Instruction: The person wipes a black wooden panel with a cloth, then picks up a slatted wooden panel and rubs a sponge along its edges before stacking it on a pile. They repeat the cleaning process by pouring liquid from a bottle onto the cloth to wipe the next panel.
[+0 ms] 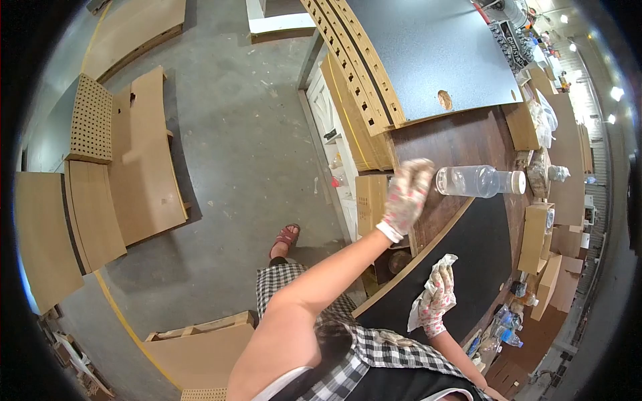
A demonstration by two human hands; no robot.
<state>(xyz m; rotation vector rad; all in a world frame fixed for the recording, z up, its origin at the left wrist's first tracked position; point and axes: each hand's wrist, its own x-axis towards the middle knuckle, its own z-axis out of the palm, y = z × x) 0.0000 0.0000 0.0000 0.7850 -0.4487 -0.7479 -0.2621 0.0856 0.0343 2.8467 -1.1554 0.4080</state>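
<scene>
My left hand (410, 195), in a white glove with pink flecks, is stretched over the edge of the dark brown tabletop (458, 137). Slightly blurred, its fingers are extended and hold nothing. Just beside them, apart from the glove, stands a see-through plastic bottle (471, 182) with a white cap and some colourless liquid in its lower part. My right hand (438, 297), gloved alike, has its fingers closed on a crumpled white cloth (420, 311). The cloth is against a black panel (471, 250) with a light brown edge, lying in front of me.
A stack of dark-faced boards with holed edges (438, 57) rises beyond the bottle. Cardboard boxes (370, 202) stand below the tabletop edge. Several plastic bottles (505, 331) sit by the panel's right end. Brown panels (144, 154) occupy the floor at left, and a pallet (200, 327) lies behind.
</scene>
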